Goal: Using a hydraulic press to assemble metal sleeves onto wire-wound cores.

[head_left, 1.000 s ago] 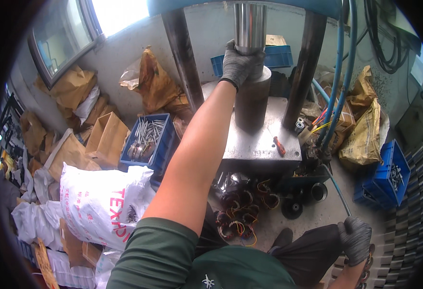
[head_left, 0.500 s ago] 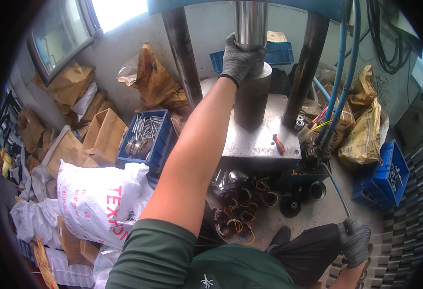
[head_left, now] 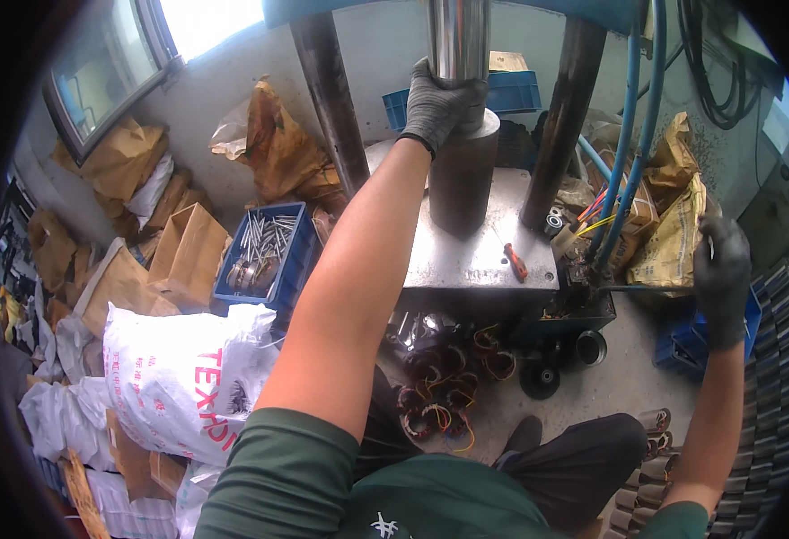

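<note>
My left hand (head_left: 435, 108), in a grey glove, is wrapped around a round metal part (head_left: 474, 117) between the shiny press ram (head_left: 459, 40) and a thick upright steel cylinder (head_left: 462, 189). My palm and fingers hide much of that part. The cylinder stands on the steel press bed (head_left: 453, 265), where a screwdriver (head_left: 515, 262) with a red handle lies. At the right, my gloved right hand (head_left: 723, 278) is closed at the end of a thin press lever (head_left: 650, 288), which now runs nearly level; the grip itself is partly hidden.
Dark press columns (head_left: 331, 99) flank the ram, and blue hoses (head_left: 632, 144) hang at the right. Wound motor stators (head_left: 439, 395) lie on the floor below the bed. A blue crate of bolts (head_left: 264, 251) and a white sack (head_left: 174, 373) stand left. Stacked metal laminations (head_left: 776, 386) line the right.
My right hand has risen from beside my knee, and the lever has swung up from slanting downward to nearly level. My left hand keeps its place under the ram.
</note>
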Available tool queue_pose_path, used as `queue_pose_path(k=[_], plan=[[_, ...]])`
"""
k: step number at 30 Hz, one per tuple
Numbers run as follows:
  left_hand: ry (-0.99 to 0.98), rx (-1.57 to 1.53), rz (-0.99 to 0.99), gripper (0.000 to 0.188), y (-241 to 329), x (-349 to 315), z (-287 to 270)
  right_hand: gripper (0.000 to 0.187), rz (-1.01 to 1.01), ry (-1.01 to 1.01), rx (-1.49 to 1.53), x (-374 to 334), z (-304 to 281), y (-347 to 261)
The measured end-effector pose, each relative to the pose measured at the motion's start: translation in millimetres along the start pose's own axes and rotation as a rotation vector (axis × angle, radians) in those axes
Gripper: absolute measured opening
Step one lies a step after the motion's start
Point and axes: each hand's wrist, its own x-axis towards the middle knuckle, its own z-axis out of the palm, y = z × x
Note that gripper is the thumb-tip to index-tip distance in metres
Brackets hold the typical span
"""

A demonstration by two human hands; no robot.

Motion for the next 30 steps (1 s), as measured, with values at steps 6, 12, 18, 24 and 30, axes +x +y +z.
queue_pose_path(k=[6, 12, 18, 24, 30], plan=[[-0.034, -0.32, -0.041, 0.076, -11.5, 16.8, -4.8, 0.018, 0.105, -0.08, 0.102, -12.7, 9.6, 23.8], [0.018, 0.2, 0.223, 0.058, -25.8, 12.7, -13.5, 0.036, 0.281, -0.527, 0.418, -114.7, -63.8, -49.6], [-0.124, -1.385, -0.616, 0.036, -34.9, 55.7, -8.0, 0.021, 0.382, -0.766, 0.221, -168.1, -80.8, -102.4], [-0.233, -1.047, -0.34, 0.034, -48.2, 56.4, -7.5, 0.012, 0.44, -0.75, 0.121, -170.8, -75.4, -106.1], [-0.086, -0.38, -0.044, 0.054, -29.8, 36.0, 0.3, 0.017, 0.463, -0.678, 0.134, -175.6, -73.7, -103.7]])
